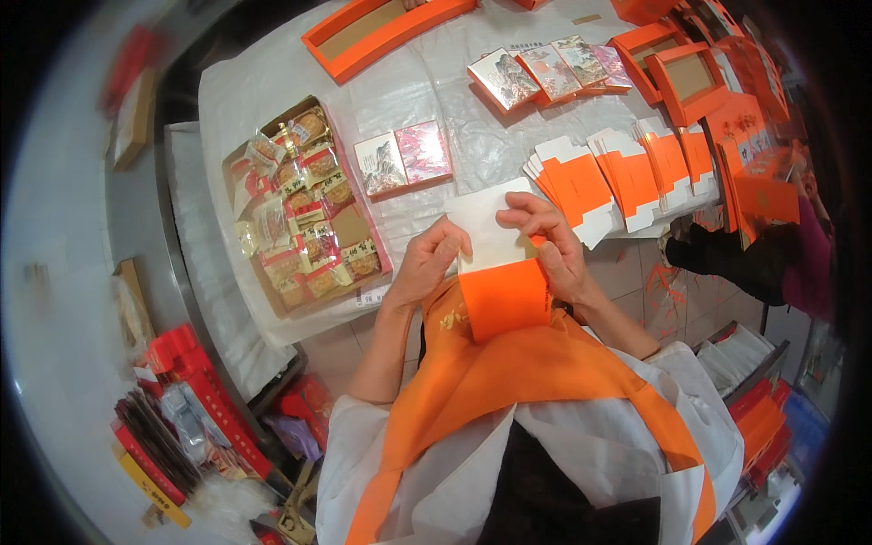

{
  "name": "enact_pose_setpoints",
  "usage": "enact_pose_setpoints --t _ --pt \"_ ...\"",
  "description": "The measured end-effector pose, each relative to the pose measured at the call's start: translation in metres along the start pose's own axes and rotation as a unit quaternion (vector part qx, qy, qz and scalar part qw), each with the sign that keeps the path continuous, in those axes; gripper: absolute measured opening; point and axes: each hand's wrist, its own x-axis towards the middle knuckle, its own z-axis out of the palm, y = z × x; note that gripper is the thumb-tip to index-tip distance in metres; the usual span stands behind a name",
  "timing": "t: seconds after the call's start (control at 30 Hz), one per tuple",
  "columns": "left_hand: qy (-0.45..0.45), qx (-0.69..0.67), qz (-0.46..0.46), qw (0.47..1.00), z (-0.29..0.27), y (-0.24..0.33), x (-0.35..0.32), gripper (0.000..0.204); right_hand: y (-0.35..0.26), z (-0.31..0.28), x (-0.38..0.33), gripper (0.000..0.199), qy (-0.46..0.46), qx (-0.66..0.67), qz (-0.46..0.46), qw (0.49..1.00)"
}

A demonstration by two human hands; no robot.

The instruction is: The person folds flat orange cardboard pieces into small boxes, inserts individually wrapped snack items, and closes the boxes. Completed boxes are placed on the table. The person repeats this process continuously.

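— White plastic sheeting covers the table (427,86), and the flat orange-and-white box blank (498,263) is held just off its near edge, in front of the person's chest.

— Which way does it lie from the hands?

— Between them. Its long axis runs away from the person: orange half nearest the body, white half pointing at the table edge. The left hand (425,265) pinches the left side where white meets orange, fingers curled and pressed onto the card. The right hand (552,245) clamps the right side, fingers bent over the top of the white flap.

— Which hand is nearer the next blanks?

— The right. The fanned stack of blanks (627,173) lies along the table's near edge just beyond it. The tray of wrapped pastries (304,204) sits at the left edge, closer to the left hand, with two picture boxes (402,159) between.
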Motion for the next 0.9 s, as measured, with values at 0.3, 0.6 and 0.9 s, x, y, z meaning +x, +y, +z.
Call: enact_pose_setpoints --t 0.3,0.6,0.9 --pt "-0.027 0.114 0.039 0.992 0.006 0.004 0.003 0.044 0.011 0.003 -0.007 0.026 0.082 -0.024 -0.041 0.996" --pt "0.129 0.118 0.020 0.984 0.024 0.003 -0.017 0.011 0.011 0.013 -0.006 0.004 0.157 0.030 0.014 0.987" --pt "0.174 0.040 0.049 0.983 0.040 -0.002 -0.020 0.017 0.005 0.012 -0.007 0.016 0.086 0.065 0.057 0.993"
